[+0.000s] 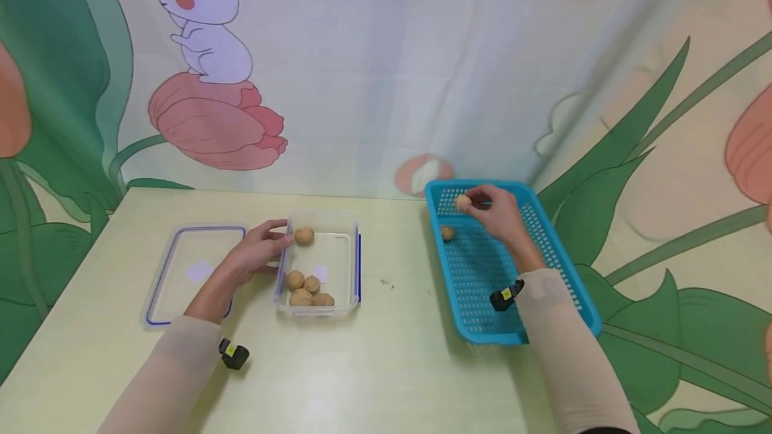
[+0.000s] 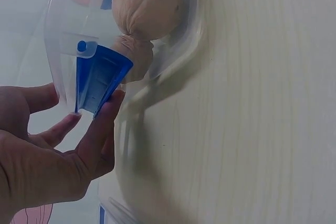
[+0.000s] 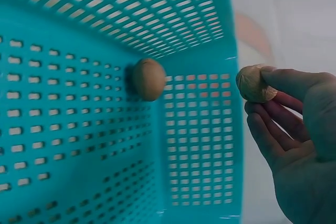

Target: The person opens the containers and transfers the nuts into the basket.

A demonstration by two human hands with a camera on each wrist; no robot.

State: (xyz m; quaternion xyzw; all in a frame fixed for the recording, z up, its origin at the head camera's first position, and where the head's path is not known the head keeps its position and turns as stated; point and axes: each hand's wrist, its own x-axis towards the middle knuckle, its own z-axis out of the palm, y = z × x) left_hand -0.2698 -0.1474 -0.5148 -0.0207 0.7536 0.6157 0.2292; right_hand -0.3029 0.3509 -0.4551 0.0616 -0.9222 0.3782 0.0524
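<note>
My right hand [image 1: 496, 214] pinches a walnut [image 3: 255, 83] between thumb and fingertips, over the far end of the blue plastic basket [image 1: 449, 278]. A second walnut [image 3: 149, 80] lies inside the basket, near its far left corner. On the left, my left hand [image 1: 261, 248] holds the side of a clear plastic container [image 1: 316, 311], its fingers at the blue-lined latch flap [image 2: 102, 77]. Several walnuts are in this container: one walnut [image 1: 304, 236] near the far end, the others, among them a walnut [image 1: 301, 297], bunched at the near end.
A clear lid with a blue seal [image 1: 175, 273] lies on the table left of the container, partly behind the left forearm. Small dark crumbs [image 1: 387, 282] dot the pale table [image 1: 386, 367] between container and basket. A printed curtain [image 1: 362, 86] hangs along the back.
</note>
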